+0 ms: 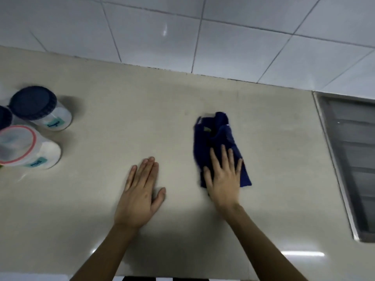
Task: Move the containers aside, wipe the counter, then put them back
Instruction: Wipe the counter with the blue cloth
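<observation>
A dark blue cloth (pixel 217 134) lies crumpled on the beige counter (pixel 125 110), right of centre. My right hand (pixel 222 179) presses flat on the cloth's near end, fingers spread. My left hand (pixel 140 195) rests flat on the bare counter to the left of it, holding nothing. At the far left stand the containers: a clear jar with a dark blue lid (pixel 40 108) and a teal label, a clear jar with a red-rimmed lid (pixel 24 149), and part of another dark-lidded jar (pixel 4 118) cut off by the frame edge.
White wall tiles (pixel 223 37) run along the back of the counter. A steel sink drainboard (pixel 353 159) is set into the counter at the right. The counter's front edge is at the bottom of the view.
</observation>
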Motion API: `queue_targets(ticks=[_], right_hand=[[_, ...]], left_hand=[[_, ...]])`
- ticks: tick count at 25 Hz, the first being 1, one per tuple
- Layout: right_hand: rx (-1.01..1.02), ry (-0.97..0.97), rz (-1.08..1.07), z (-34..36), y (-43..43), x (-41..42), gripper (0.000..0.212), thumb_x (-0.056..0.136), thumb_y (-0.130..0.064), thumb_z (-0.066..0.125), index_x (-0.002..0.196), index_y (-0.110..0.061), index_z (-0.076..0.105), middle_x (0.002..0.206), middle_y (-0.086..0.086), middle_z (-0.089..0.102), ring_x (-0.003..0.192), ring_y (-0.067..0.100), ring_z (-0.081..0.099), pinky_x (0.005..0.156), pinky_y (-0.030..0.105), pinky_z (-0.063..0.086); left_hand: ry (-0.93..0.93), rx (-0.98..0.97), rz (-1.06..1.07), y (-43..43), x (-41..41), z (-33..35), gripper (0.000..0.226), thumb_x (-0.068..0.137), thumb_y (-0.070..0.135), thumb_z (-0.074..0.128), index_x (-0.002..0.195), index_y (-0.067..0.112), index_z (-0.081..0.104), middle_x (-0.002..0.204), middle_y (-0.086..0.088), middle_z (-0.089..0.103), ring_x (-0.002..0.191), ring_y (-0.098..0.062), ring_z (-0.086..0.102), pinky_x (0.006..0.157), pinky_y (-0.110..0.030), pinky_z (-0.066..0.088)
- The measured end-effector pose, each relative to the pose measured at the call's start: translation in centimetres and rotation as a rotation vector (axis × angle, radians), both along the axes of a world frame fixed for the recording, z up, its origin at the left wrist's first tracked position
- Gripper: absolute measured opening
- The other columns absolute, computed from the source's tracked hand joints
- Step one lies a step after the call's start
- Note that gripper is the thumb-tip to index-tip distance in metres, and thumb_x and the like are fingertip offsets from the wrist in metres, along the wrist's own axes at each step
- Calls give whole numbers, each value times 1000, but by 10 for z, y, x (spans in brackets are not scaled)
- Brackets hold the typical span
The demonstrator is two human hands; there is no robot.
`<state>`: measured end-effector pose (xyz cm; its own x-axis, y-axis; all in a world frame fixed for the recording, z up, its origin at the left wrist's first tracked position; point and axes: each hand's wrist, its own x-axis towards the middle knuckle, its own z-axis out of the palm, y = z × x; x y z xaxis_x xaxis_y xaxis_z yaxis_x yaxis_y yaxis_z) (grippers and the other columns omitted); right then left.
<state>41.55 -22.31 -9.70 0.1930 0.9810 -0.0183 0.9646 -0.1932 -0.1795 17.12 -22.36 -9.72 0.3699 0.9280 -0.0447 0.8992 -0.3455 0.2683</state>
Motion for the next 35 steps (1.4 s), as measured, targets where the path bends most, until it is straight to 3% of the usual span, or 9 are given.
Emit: queue_targets(ticks=[3,7,11,16,20,24,28,32,35], right_hand=[[-48,-45,222,6,-61,17,54,97,-46,29,147,-27,26,158,4,22,147,23,13,118,52,15],[-104,-38,-193,15,-145,96,63,94,-56,11,149,-27,20,158,8,21,146,27,14,117,53,16],[-93,-28,-464,11,-137,59,67,90,-54,15,149,-23,20,157,15,21,145,35,13,116,58,13],[-30,-39,-9,2,-92,-70,56,96,-46,31,147,-25,28,158,8,21,146,29,12,117,54,12],[-10,-24,184,2,-109,-20,54,97,-50,28,146,-29,29,158,1,20,147,21,12,117,50,17],[-24,13,-223,6,-138,51,61,94,-54,21,145,-23,33,156,9,25,145,31,18,115,55,17],[-24,39,-612,-1,-105,-5,53,97,-36,31,147,-20,27,157,17,21,145,39,12,114,62,8],[43,57,-269,-2,-95,-108,52,91,-33,35,142,-19,39,153,14,31,142,39,23,113,60,19],[36,82,-72,-2,-100,-175,51,91,-34,41,141,-25,38,155,9,29,144,33,22,115,53,16]], left_hand=[[20,5,-20,-1,-1,0,69,94,45,34,150,8,22,160,-8,18,149,-17,10,121,-43,9],[4,22,-19,-2,-2,0,67,92,43,34,146,3,32,156,-13,27,147,-22,20,120,-46,14],[18,38,-37,-1,-3,-2,67,93,41,36,146,1,30,156,-16,28,146,-26,22,120,-47,14],[-29,49,-62,-7,-7,0,61,97,37,31,144,-1,33,155,-16,30,145,-25,25,121,-43,10],[-115,100,-99,-21,-34,11,57,96,32,37,143,0,36,154,-14,32,145,-25,25,122,-41,10],[-22,79,-93,-34,-73,4,60,94,36,34,140,-2,41,153,-17,33,144,-28,28,119,-45,17],[-55,44,-66,-35,-76,-1,60,94,37,34,138,-2,42,151,-16,37,143,-26,30,121,-40,13],[-151,35,-32,-33,-76,2,57,97,37,32,139,-2,41,152,-15,36,143,-26,28,121,-39,14],[-173,47,-77,-35,-75,6,59,98,35,29,144,0,33,155,-14,30,146,-23,23,122,-34,8]])
